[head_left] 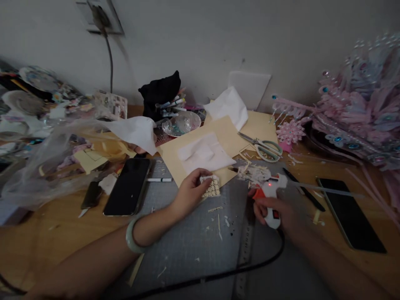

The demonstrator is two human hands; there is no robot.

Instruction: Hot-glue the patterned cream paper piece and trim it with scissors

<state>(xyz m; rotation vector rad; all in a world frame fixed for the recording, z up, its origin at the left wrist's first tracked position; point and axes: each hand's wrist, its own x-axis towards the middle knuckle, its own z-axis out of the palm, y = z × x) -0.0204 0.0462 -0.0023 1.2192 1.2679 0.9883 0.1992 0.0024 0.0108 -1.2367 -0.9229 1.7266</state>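
Glue gun (pixel 273 189) in one hand, small patterned piece (pixel 213 188) in the other, crowded desk all around

So the mat (pixel 187 233) is boxed in. Left side: a phone (pixel 127 187) and a messy clear bag (pixel 59 152) of scraps. Far side: cream card (pixel 170 152) under white sheets (pixel 203 154), a bowl (pixel 186 124) and some black cloth (pixel 161 91). Scissors (pixel 268 150) lie just beyond the gun. Off to the right are a black pen-like tool (pixel 308 193), another phone (pixel 351 214) and a huge pink beaded decoration (pixel 353 108).

What's in the way? Mostly the black cable (pixel 225 273), which loops down from the gun's handle and cuts left over the metal ruler (pixel 245 246) and the near part of the mat. Loose trimmings (pixel 219 227) are scattered around too.

As for the gun, it's over the right side of the mat, white with an orange-red trigger, a glowing red light, and crusty pale gunk around the front. Nozzle points left, near the piece but apart from it. Right hand (pixel 276 210) is wrapped round the handle. Left hand (pixel 190 191) pinches the piece: cream, dark curvy lines, whitish along the top.
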